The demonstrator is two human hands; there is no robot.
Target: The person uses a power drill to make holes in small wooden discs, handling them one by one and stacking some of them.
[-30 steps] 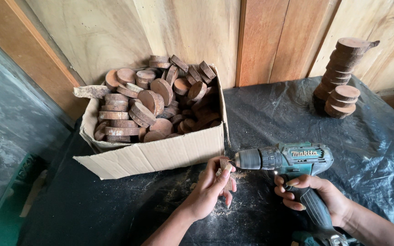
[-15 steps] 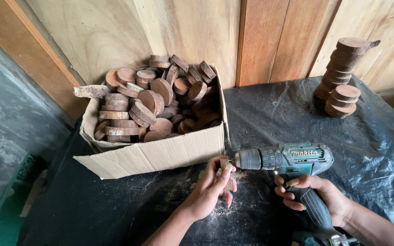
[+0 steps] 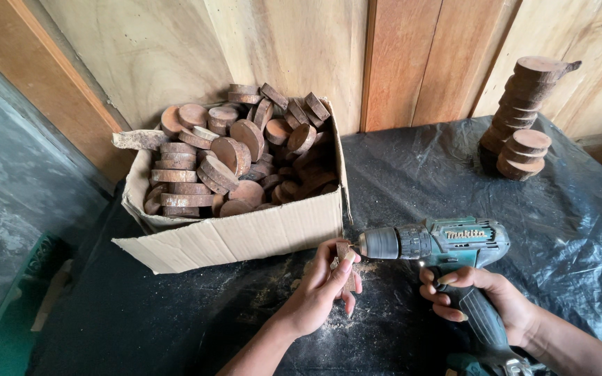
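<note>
My left hand (image 3: 324, 289) grips a small round wooden disc (image 3: 345, 259) on edge, just in front of the cardboard box. My right hand (image 3: 479, 298) is closed around the handle of a teal cordless drill (image 3: 447, 245). The drill lies level and points left, its chuck (image 3: 383, 244) right against the disc's face. The bit itself is hidden between chuck and wood. Pale sawdust (image 3: 294, 278) is scattered on the black sheet under both hands.
An open cardboard box (image 3: 238, 233) heaped with several brown wooden discs stands at the back left against a plank wall. Two stacks of discs (image 3: 520, 122) stand at the back right. Black plastic sheeting (image 3: 566, 230) covers the table.
</note>
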